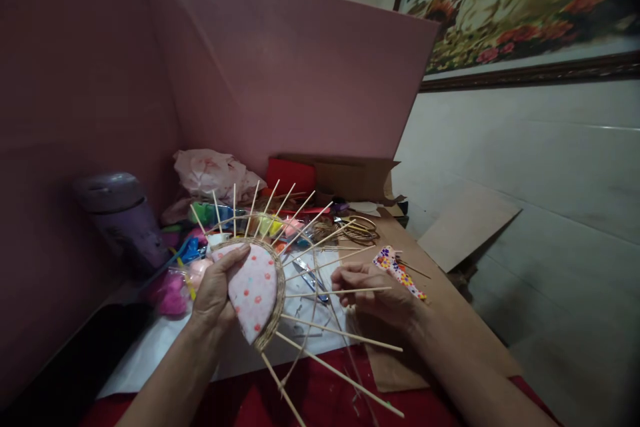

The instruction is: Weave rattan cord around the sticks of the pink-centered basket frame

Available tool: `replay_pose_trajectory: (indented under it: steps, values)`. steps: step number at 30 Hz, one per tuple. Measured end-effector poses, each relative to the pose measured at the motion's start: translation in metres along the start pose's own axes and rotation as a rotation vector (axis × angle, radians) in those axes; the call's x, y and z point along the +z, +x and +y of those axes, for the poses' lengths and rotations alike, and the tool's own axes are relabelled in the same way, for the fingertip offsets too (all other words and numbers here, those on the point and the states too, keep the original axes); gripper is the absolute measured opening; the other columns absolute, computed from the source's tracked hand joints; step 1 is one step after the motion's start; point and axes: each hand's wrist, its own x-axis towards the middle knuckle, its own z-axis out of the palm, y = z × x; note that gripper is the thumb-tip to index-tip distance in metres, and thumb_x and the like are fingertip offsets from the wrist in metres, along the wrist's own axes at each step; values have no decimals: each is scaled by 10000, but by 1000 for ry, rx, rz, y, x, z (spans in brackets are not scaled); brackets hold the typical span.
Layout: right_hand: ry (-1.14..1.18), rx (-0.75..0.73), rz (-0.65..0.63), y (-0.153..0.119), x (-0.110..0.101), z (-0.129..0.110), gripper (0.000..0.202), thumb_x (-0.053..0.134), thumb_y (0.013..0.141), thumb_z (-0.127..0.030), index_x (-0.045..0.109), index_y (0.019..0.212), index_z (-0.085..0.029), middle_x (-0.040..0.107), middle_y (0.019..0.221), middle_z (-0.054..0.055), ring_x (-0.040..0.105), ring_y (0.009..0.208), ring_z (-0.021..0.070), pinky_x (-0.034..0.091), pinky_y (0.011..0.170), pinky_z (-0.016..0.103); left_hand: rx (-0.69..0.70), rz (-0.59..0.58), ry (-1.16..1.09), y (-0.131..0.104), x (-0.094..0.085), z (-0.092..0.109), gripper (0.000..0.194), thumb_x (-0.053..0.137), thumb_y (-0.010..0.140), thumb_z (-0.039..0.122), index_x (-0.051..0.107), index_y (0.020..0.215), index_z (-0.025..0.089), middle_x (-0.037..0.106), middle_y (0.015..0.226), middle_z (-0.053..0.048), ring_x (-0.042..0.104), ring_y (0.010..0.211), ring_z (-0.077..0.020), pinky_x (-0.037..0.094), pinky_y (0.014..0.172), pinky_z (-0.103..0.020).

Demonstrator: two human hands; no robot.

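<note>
My left hand (220, 283) grips a half-round panel (255, 293) covered in white fabric with red dots, thumb on its face. Braided twine (281, 280) edges its curved side, and several thin wooden sticks (345, 333) fan out from it. A thin strand of twine (315, 260) crosses the sticks in a wider arc, and loose strands hang below. Among the right-hand sticks, my right hand (370, 290) has its fingers pinched together, seemingly on the thin twine; the fingertips partly hide it. Scissors (310, 279) lie behind the sticks.
A purple tumbler (123, 227) stands at the left beside bagged pink material (170, 290). White paper (150, 360) and brown cardboard (450, 320) cover parts of the red cloth (250, 393). A flower-patterned object (400, 272) lies right of my hand. Pink panels (300, 73) rise behind.
</note>
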Motion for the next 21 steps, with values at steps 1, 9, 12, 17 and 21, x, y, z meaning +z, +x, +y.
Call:
replay_pose_trajectory:
  steps: [1,9,12,17,21]
  values:
    - [28,-18,-60,5,5,0,176,681,718,-255,671,820,-111,617,772,52,546,649,97,411,602,226,0,-37,6,2,-1,0,108,589,661,13,615,713,106,678,587,-61,640,484,-180,552,483,-272]
    - [203,-26,-228,24,30,19,255,652,689,-222,661,906,-88,589,799,45,538,679,106,417,618,228,28,-106,22,8,-5,-5,111,578,677,8,602,675,116,670,557,-49,635,474,-157,542,495,-231]
    - [236,-13,-176,20,28,28,239,674,671,-259,669,864,-118,589,752,28,527,643,100,407,608,222,3,-77,49,3,-2,-8,95,584,669,18,598,677,112,668,557,-58,633,467,-171,542,482,-253]
    - [259,-88,-85,13,27,31,169,698,614,-247,664,742,-143,602,740,24,526,670,115,397,636,234,-31,-61,72,-4,2,-14,100,587,655,21,602,694,112,674,571,-63,637,475,-183,542,478,-265]
    - [217,-99,-116,15,25,32,142,696,579,-221,642,689,-148,583,683,14,500,625,115,376,618,248,-30,-68,78,-6,3,-18,99,578,657,20,594,679,115,667,552,-60,630,457,-176,534,460,-252]
